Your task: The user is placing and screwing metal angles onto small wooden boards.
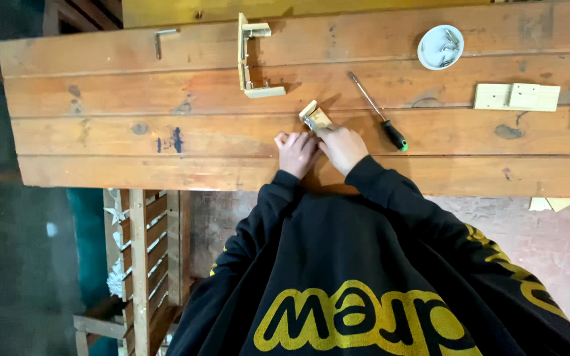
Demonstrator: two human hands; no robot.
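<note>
I watched from the head view as the broad workbench of orange-brown wooden planks filled the upper half of the frame, with the black sweatshirt with yellow lettering taking the lower half. At upper centre lay a pale wooden U-shaped bracket frame, and at the right edge a pair of flat pale wooden blocks lay side by side. A screwdriver with a black and green handle lay slantwise right of centre, well apart from a small white round dish of screws at upper right. A bent grey metal piece sat at upper left.

Near the middle, my right hand was clamped on a small pale wooden block with a metal fitting, fingers folded around its near end, the block resting on the bench just below the bracket frame. My left hand lay touching the right one, fingers curled together; whether they pinched a screw or only steadied the block I could not tell, as the knuckles hid it.

I judged the step in hand to be seating the fitting on the small block. The next move would call for a firm hold on the block and a reach right for the screwdriver, which lay untouched.
</note>
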